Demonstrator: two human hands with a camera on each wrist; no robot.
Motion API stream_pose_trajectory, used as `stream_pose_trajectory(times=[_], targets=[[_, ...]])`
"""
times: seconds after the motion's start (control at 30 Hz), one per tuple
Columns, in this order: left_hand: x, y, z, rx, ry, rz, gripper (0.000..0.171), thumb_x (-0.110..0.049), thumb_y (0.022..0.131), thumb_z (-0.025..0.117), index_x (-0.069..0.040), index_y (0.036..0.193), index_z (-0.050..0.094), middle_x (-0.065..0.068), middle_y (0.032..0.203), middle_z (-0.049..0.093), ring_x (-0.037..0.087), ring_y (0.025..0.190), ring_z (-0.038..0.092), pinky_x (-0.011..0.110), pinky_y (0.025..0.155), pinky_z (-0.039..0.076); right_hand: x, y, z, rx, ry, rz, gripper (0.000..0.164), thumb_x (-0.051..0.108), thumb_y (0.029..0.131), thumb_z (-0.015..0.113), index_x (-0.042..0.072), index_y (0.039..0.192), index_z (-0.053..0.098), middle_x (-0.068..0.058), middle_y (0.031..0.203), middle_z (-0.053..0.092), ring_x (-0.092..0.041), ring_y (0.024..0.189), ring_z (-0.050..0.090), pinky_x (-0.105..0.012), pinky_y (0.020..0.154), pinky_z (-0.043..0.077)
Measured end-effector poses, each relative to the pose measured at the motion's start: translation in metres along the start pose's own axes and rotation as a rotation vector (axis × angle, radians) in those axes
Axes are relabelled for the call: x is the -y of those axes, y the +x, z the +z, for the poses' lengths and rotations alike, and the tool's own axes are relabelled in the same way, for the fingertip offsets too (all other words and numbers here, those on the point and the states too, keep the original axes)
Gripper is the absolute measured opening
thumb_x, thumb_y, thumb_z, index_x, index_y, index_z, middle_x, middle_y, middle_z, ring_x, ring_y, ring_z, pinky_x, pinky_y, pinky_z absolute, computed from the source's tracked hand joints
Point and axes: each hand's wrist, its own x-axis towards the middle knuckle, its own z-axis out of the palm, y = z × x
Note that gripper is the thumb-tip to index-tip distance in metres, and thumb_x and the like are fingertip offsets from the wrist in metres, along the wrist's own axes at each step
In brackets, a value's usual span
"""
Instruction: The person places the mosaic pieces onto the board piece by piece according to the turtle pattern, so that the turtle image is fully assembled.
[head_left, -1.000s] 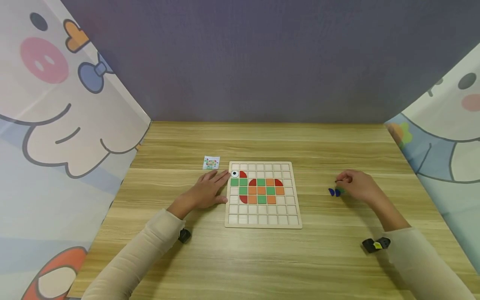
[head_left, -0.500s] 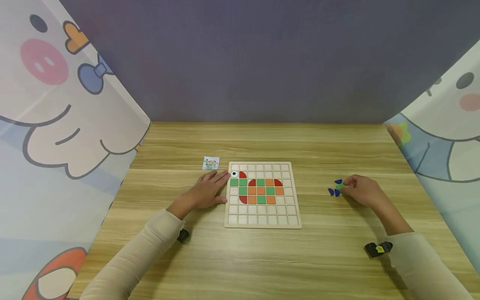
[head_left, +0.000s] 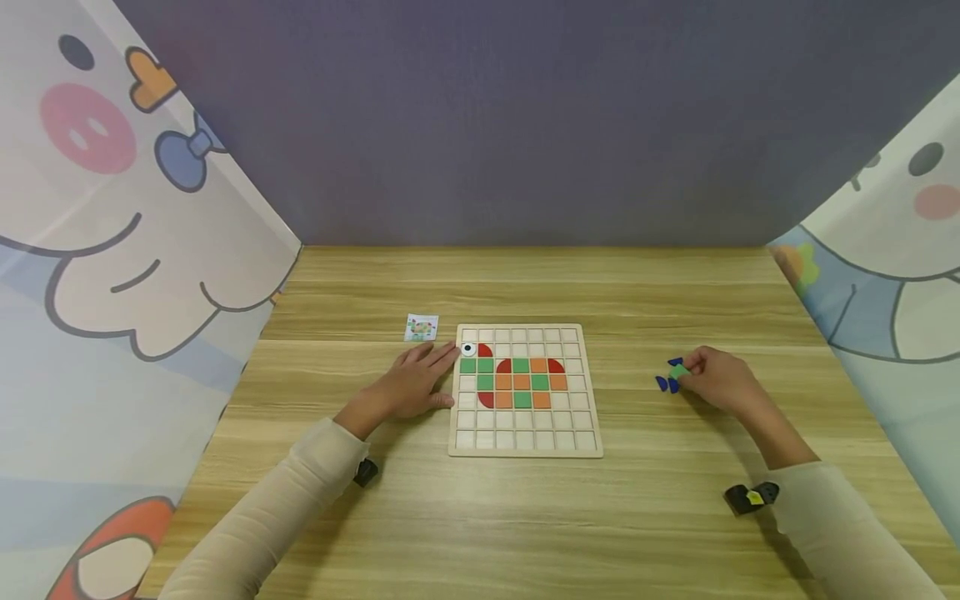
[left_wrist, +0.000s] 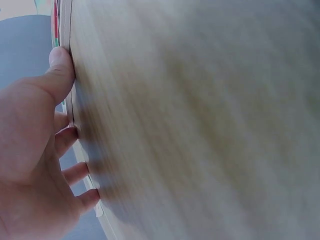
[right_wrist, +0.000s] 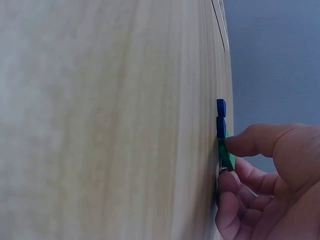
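My right hand (head_left: 722, 379) pinches a green square tile (head_left: 679, 372) between thumb and fingers at the right of the table. In the right wrist view the green tile (right_wrist: 227, 154) stands tilted, with blue pieces (right_wrist: 221, 125) just beyond it. Dark blue curved pieces (head_left: 662, 383) lie close around it in the head view. My left hand (head_left: 408, 383) lies flat with fingers spread, its fingertips and thumb at the left edge of the wooden grid board (head_left: 525, 450). Red, green and orange tiles (head_left: 522, 382) fill part of the board, with a white eye disc (head_left: 468, 349) at upper left.
A small printed card (head_left: 422, 327) with a coloured tile picture lies behind the left hand. A grey partition (head_left: 525, 125) rises at the table's back edge. Cartoon-printed panels (head_left: 90, 250) flank both sides. Wrist cameras (head_left: 750, 497) hang under the sleeves.
One blue piece, earlier under the right fingertips, now lies behind the green tile. The right hand has moved slightly and pinches the green tile, now tilted up. The left hand stays put.
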Motion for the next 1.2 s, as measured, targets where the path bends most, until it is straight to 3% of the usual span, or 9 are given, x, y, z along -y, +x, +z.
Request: stream_pose_trajectory(times=[0.2,0.53,0.83,0.97,1.2], targets=[[0.000,-0.001,0.000,0.000,0.005,0.006,0.088,-0.054,0.097,0.059,-0.012,0.164,0.021,0.010,0.171,0.022,0.047,0.153,0.023,0.069,0.118,0.025,0.003,0.000,-0.003,-0.005,-0.004,-0.008,0.034,0.024,0.098,0.062,-0.006,0.113,0.061,-0.012,0.094,0.067,-0.018,0.078,0.058,-0.029,0.065,0.046],[0.001,-0.001,0.000,-0.003,0.014,0.009,0.089,-0.055,0.097,0.059,-0.011,0.164,0.021,0.010,0.171,0.022,0.048,0.153,0.024,0.068,0.119,0.025,0.015,-0.001,-0.004,0.009,0.105,-0.007,0.040,0.032,0.104,0.054,-0.002,0.124,0.060,-0.007,0.094,0.063,-0.016,0.073,0.057,-0.027,0.058,0.045],[-0.001,-0.001,-0.001,-0.005,0.001,0.001,0.087,-0.052,0.097,0.060,-0.011,0.164,0.021,0.010,0.171,0.022,0.048,0.153,0.024,0.069,0.118,0.026,0.039,0.007,0.005,0.029,0.136,-0.069,0.039,0.031,0.103,0.056,0.000,0.126,0.063,-0.006,0.093,0.065,-0.016,0.074,0.052,-0.029,0.065,0.045],[-0.001,-0.002,0.000,0.000,-0.005,-0.002,0.088,-0.053,0.097,0.061,-0.012,0.164,0.021,0.010,0.171,0.022,0.048,0.153,0.023,0.069,0.118,0.025,0.049,0.012,0.011,0.053,0.167,-0.082,0.035,0.028,0.103,0.057,0.001,0.124,0.064,-0.004,0.082,0.062,-0.015,0.066,0.049,-0.029,0.060,0.043],[-0.001,-0.002,0.000,-0.008,0.001,0.001,0.088,-0.053,0.097,0.061,-0.012,0.164,0.022,0.010,0.171,0.023,0.048,0.153,0.023,0.069,0.118,0.026,0.065,0.018,0.024,0.059,0.163,-0.173,0.021,0.024,0.101,0.063,0.008,0.110,0.072,-0.002,0.089,0.069,-0.014,0.074,0.055,-0.026,0.064,0.045]])
